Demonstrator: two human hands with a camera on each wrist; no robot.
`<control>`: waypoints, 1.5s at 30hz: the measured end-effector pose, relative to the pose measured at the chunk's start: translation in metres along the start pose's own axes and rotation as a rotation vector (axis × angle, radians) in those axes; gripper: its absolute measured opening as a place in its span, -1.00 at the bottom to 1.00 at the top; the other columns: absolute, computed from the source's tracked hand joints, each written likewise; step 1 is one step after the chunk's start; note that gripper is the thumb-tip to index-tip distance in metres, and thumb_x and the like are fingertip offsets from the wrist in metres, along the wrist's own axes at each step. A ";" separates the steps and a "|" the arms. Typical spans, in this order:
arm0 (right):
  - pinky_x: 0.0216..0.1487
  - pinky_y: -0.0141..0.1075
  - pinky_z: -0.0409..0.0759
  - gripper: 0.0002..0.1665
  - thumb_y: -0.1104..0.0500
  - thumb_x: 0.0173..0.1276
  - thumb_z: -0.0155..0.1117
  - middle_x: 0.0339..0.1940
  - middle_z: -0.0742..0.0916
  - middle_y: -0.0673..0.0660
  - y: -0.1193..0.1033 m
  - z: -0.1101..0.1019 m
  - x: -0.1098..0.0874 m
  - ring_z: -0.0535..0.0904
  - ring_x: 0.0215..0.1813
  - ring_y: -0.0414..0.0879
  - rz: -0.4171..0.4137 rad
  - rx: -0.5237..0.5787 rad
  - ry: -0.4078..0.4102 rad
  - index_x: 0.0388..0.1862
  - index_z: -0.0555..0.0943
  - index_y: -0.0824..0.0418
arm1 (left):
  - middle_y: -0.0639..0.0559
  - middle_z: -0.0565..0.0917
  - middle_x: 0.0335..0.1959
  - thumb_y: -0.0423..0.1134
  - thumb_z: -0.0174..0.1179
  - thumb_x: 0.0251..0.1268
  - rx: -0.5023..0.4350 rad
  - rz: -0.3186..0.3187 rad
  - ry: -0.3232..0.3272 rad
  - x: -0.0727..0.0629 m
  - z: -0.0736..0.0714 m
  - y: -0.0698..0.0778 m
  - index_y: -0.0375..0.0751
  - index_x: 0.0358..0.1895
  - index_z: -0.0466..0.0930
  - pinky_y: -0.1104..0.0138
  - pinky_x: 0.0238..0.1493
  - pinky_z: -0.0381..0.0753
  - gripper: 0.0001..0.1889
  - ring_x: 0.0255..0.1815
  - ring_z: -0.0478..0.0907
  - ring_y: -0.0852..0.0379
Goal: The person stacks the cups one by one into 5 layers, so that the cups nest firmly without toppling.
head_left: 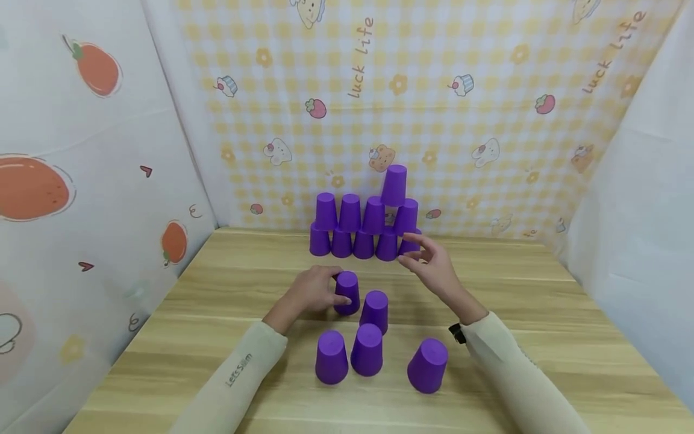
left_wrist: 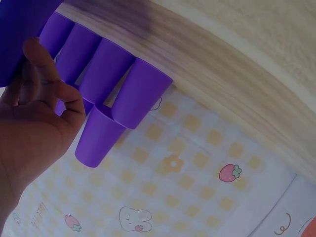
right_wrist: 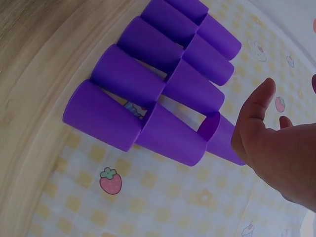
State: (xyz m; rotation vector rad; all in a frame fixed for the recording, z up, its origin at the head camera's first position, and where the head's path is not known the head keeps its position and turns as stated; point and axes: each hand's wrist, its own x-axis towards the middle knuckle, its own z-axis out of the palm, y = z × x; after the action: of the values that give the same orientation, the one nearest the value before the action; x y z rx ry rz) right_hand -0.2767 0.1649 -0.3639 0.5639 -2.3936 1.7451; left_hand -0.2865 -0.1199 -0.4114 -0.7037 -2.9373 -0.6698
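My left hand [head_left: 314, 289] grips an upside-down purple cup [head_left: 347, 293], thumb on its near side and fingers behind. In the left wrist view that cup [left_wrist: 22, 34] shows dark at the upper left corner. Beyond it stands a wall of upside-down purple cups: a bottom row [head_left: 364, 244], a second row [head_left: 350, 213] on it, and a single top cup [head_left: 394, 185] at the right end. My right hand [head_left: 431, 265] is beside the wall's right end, fingers loosely bent with nothing between them, overlapping the last bottom cup. The right wrist view shows this hand [right_wrist: 281, 153] near the top cup [right_wrist: 222, 138].
Behind the held cup's right side stands another purple cup [head_left: 375, 312]. Nearer me are a left cup [head_left: 332, 357], a middle cup [head_left: 367, 349] and a right cup [head_left: 428, 366], all upside down on the wooden table [head_left: 488, 289]. A checked cloth [head_left: 466, 150] hangs behind the wall of cups.
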 end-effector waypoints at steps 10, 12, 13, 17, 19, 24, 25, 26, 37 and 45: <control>-0.23 -0.33 0.63 -0.42 0.28 0.34 0.34 0.26 0.54 0.33 -0.006 -0.001 -0.002 0.67 -0.08 -0.17 -0.001 -0.011 0.006 0.33 0.48 0.30 | 0.10 0.71 -0.07 0.17 0.48 0.01 -0.051 -0.011 -0.026 0.010 -0.003 0.003 -0.02 0.08 0.62 0.12 0.00 0.60 -0.42 0.00 0.64 0.04; -0.21 -0.33 0.64 -0.42 0.29 0.33 0.34 0.31 0.51 0.32 -0.005 -0.001 -0.004 0.68 -0.04 -0.09 0.005 -0.005 -0.006 0.33 0.48 0.31 | 0.07 0.69 -0.04 0.17 0.47 0.02 -0.089 -0.037 -0.009 0.014 -0.007 0.003 -0.02 0.11 0.59 0.10 -0.01 0.60 -0.40 0.00 0.64 0.02; -0.20 -0.32 0.64 -0.41 0.29 0.33 0.34 0.35 0.48 0.31 -0.003 -0.002 -0.005 0.67 -0.01 -0.06 0.008 -0.002 -0.012 0.33 0.47 0.31 | 0.06 0.68 -0.02 0.17 0.47 0.02 -0.104 -0.052 0.004 0.016 -0.009 0.004 -0.03 0.13 0.56 0.09 -0.02 0.60 -0.38 0.01 0.62 0.01; -0.18 -0.23 0.66 -0.40 0.29 0.34 0.34 0.38 0.47 0.30 0.002 -0.006 -0.010 0.67 0.03 0.02 0.032 -0.001 -0.016 0.35 0.46 0.31 | 0.00 0.67 -0.04 0.18 0.47 0.02 -0.132 -0.077 0.060 0.029 -0.024 0.009 -0.08 0.14 0.48 0.06 -0.07 0.59 -0.33 -0.03 0.60 0.00; -0.17 -0.17 0.67 -0.40 0.28 0.34 0.34 0.39 0.47 0.28 0.004 -0.008 -0.011 0.67 0.04 0.00 0.041 -0.004 -0.011 0.35 0.47 0.28 | -0.02 0.66 -0.05 0.16 0.47 0.03 -0.161 -0.069 0.089 0.036 -0.033 0.012 -0.11 0.14 0.46 0.07 -0.05 0.58 -0.32 -0.02 0.60 -0.02; -0.18 -0.17 0.68 -0.42 0.29 0.34 0.33 0.38 0.48 0.29 0.006 -0.008 -0.013 0.67 -0.01 -0.10 0.023 0.011 -0.019 0.34 0.48 0.28 | -0.15 0.63 0.04 0.08 0.46 0.09 -0.318 -0.058 0.189 0.055 -0.058 0.020 -0.16 0.24 0.42 0.02 0.05 0.58 -0.30 0.07 0.59 -0.15; -0.18 -0.18 0.68 -0.43 0.29 0.35 0.33 0.37 0.49 0.30 0.007 -0.008 -0.014 0.67 -0.03 -0.12 0.018 0.016 -0.024 0.33 0.48 0.30 | -0.16 0.63 0.06 0.07 0.45 0.11 -0.347 -0.065 0.211 0.059 -0.063 0.022 -0.16 0.27 0.40 0.00 0.08 0.56 -0.28 0.09 0.58 -0.16; -0.19 -0.21 0.68 -0.44 0.30 0.35 0.32 0.34 0.50 0.33 0.007 -0.007 -0.014 0.68 -0.05 -0.14 0.014 0.019 -0.030 0.33 0.48 0.32 | -0.17 0.62 0.08 0.07 0.44 0.12 -0.370 -0.075 0.233 0.064 -0.067 0.023 -0.16 0.31 0.39 -0.01 0.10 0.55 -0.27 0.10 0.57 -0.16; -0.14 -0.25 0.66 -0.51 0.33 0.34 0.30 0.06 0.68 0.30 0.010 -0.008 -0.013 0.70 -0.06 -0.03 -0.016 -0.032 -0.111 0.26 0.54 0.29 | -0.09 0.59 0.19 0.06 0.38 0.20 -0.401 -0.164 0.411 0.118 -0.105 0.037 -0.21 0.30 0.38 0.07 0.26 0.43 -0.31 0.24 0.51 -0.08; -0.07 -0.20 0.66 -0.52 0.32 0.36 0.29 0.28 0.57 0.28 0.010 -0.004 -0.016 0.65 0.02 0.10 0.002 -0.016 -0.234 0.27 0.53 0.29 | -0.08 0.56 0.24 0.08 0.31 0.27 -0.360 -0.197 0.377 0.138 -0.108 0.040 -0.19 0.34 0.35 0.10 0.30 0.39 -0.32 0.28 0.47 -0.02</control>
State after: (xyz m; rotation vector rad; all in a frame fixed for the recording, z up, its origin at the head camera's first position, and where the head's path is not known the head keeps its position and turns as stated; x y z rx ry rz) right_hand -0.2661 0.1745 -0.3767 0.8045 -2.5567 1.7466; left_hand -0.3985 -0.0747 -0.2781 -0.2610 -2.5796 -1.2188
